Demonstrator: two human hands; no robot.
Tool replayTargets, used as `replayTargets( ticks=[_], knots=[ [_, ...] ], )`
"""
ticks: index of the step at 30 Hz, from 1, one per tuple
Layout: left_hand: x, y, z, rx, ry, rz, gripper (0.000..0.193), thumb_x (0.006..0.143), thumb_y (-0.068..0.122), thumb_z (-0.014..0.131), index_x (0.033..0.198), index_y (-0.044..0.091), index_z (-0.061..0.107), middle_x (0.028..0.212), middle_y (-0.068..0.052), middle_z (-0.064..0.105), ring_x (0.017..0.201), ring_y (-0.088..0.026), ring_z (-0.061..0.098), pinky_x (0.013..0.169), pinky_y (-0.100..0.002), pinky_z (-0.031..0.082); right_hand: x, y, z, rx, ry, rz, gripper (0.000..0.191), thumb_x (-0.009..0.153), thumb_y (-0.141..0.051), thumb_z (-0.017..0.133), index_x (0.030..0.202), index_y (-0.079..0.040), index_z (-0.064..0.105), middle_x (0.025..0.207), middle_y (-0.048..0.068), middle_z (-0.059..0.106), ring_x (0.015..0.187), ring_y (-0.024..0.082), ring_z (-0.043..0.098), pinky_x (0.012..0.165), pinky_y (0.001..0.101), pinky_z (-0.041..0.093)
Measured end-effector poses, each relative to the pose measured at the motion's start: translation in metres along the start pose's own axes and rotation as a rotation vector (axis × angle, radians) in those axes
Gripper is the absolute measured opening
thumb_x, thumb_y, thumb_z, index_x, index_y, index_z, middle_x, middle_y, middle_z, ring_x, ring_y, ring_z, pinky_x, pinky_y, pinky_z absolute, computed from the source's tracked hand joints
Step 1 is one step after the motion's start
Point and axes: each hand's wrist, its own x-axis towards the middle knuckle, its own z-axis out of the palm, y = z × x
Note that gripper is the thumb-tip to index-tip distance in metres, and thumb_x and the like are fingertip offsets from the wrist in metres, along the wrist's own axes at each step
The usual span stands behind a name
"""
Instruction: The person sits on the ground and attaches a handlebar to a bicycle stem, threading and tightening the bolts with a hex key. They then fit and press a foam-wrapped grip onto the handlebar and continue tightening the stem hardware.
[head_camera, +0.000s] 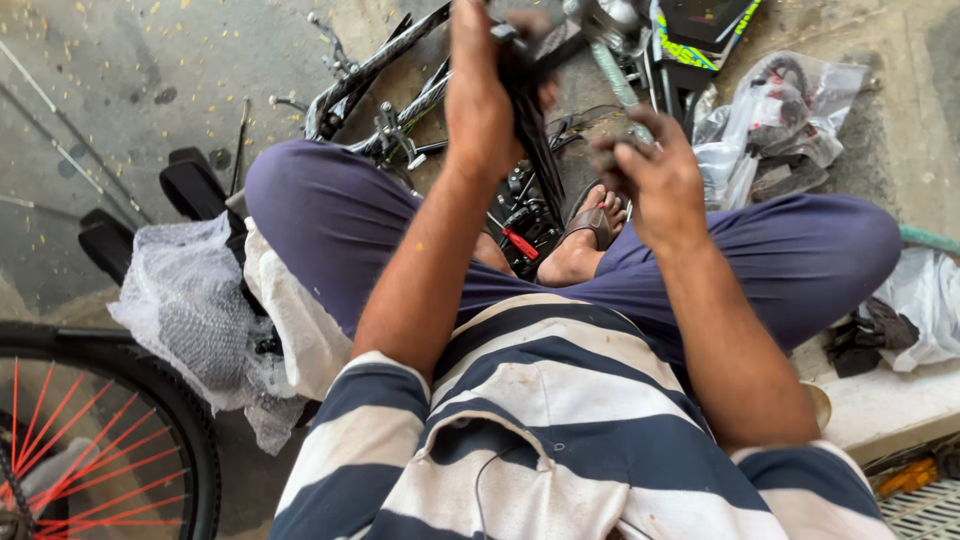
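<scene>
I sit cross-legged in dark blue trousers and a striped shirt. My left hand (482, 95) is raised and closed around a bundle of black cables (533, 135) that hangs down toward my lap. My right hand (650, 175) is just to its right, fingers curled on a small dark part that I cannot make out. Below both hands, between my knees, lies a heap of black bicycle parts (520, 225) with a red piece, next to my sandalled foot (590, 235).
A black bicycle frame with handlebar and brake levers (375, 85) lies on the concrete ahead. A clear plastic bag of parts (775, 125) sits far right. White foam wrap (195, 310) and a wheel with red spokes (95, 440) are at left. Two black pedals (190, 185) rest nearby.
</scene>
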Motion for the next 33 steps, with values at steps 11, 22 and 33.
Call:
replayTargets(
  ticks=[11, 22, 33],
  knots=[
    [0.044, -0.004, -0.097, -0.306, 0.315, 0.158, 0.042, 0.104, 0.038, 0.041, 0.091, 0.002, 0.055, 0.068, -0.014, 0.059, 0.052, -0.026, 0.058, 0.050, -0.040, 0.049, -0.033, 0.042, 0.024, 0.040, -0.067, 0.025, 0.032, 0.097, 0.005, 0.065, 0.130, 0.002, 0.064, 0.123, 0.013, 0.068, 0.110, 0.020, 0.071, 0.101, 0.0317, 0.059],
    [0.044, -0.012, -0.105, -0.306, 0.363, 0.161, 0.049, 0.106, 0.042, 0.039, 0.086, -0.001, 0.054, 0.067, -0.013, 0.059, 0.053, -0.025, 0.059, 0.050, -0.038, 0.048, -0.038, 0.065, 0.046, -0.019, -0.016, -0.205, 0.035, 0.090, 0.015, 0.079, 0.117, -0.002, 0.065, 0.118, 0.007, 0.069, 0.107, 0.016, 0.069, 0.097, 0.0284, 0.058],
    [0.031, -0.030, -0.098, -0.126, 0.291, 0.314, 0.028, 0.109, 0.030, 0.050, 0.104, 0.003, 0.055, 0.082, -0.007, 0.063, 0.065, -0.019, 0.063, 0.059, -0.041, 0.056, -0.028, 0.079, 0.043, -0.169, -0.065, -0.089, 0.046, 0.087, 0.018, 0.074, 0.130, 0.004, 0.064, 0.118, 0.014, 0.073, 0.109, 0.019, 0.072, 0.100, 0.0310, 0.060]
  ],
)
